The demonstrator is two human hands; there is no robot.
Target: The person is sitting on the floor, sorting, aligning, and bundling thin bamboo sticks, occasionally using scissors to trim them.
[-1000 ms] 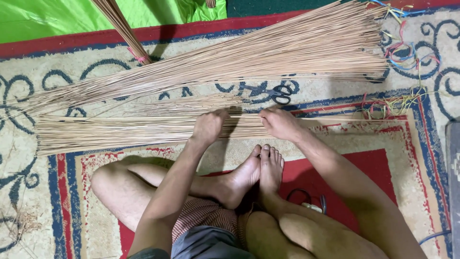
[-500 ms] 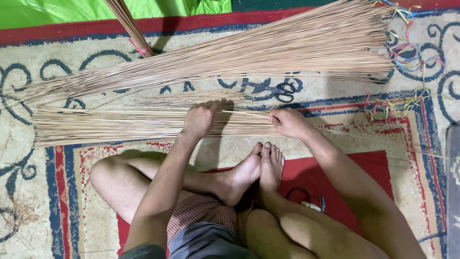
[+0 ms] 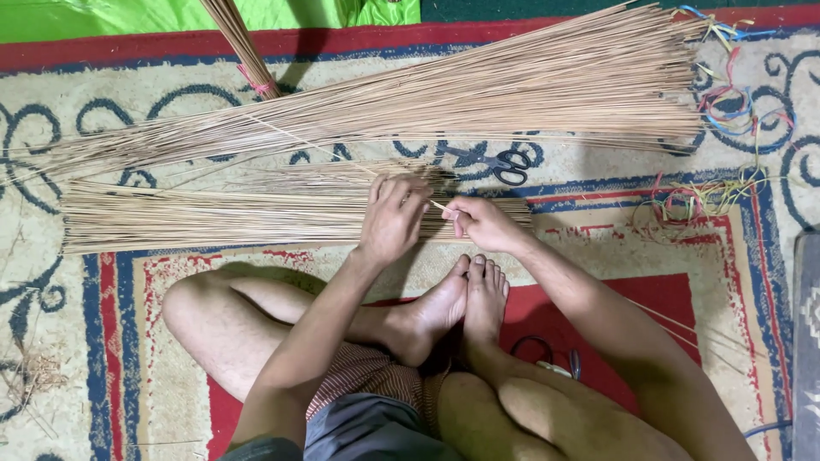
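Note:
I sit cross-legged on a patterned rug (image 3: pixel 128 341). A flat bundle of thin tan sticks (image 3: pixel 213 218) lies across the rug just beyond my feet. My left hand (image 3: pixel 393 218) rests fingers-down on that bundle near its right end. My right hand (image 3: pixel 480 224) pinches a single thin stick (image 3: pixel 342 158) that runs up and to the left from its fingers. A larger fan of long sticks (image 3: pixel 478 94) lies farther away, spreading toward the right.
Black-handled scissors (image 3: pixel 504 164) lie between the two stick piles. Coloured string scraps (image 3: pixel 726 102) litter the right side. A tied stick bundle (image 3: pixel 243 47) leans in from the top. Another pair of scissors (image 3: pixel 547 358) sits by my right leg. Green cloth (image 3: pixel 128 15) lines the far edge.
My left hand slid a little along the near bundle. My right hand came in toward it and now pinches one stick. The scissors, hidden before, are uncovered.

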